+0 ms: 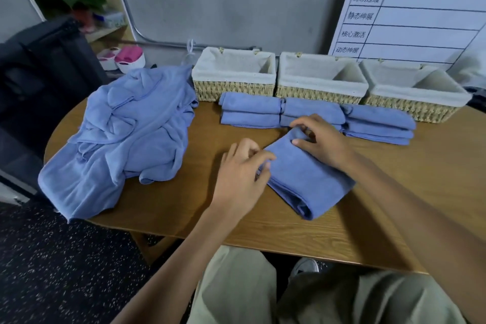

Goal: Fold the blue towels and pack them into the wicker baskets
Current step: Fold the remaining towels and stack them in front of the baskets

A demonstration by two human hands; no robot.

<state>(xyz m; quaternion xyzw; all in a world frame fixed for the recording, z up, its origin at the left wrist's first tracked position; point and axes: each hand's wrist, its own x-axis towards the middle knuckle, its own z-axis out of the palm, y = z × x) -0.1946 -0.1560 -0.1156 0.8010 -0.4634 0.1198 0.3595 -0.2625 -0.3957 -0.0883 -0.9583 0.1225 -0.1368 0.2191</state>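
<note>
Blue folded towel (302, 179) pinched at far corners by left hand (239, 173) and right hand (320, 139); long axis slanted toward wicker baskets (322, 81) beyond on bench (394, 205).

Bare forearms — beige trousers (236, 292), white shoe (305, 267)

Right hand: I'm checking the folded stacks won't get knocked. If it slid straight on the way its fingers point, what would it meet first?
Probably the left hand. The right hand points left across the towel being folded, not toward the folded stacks behind; depth is uncertain.
</note>
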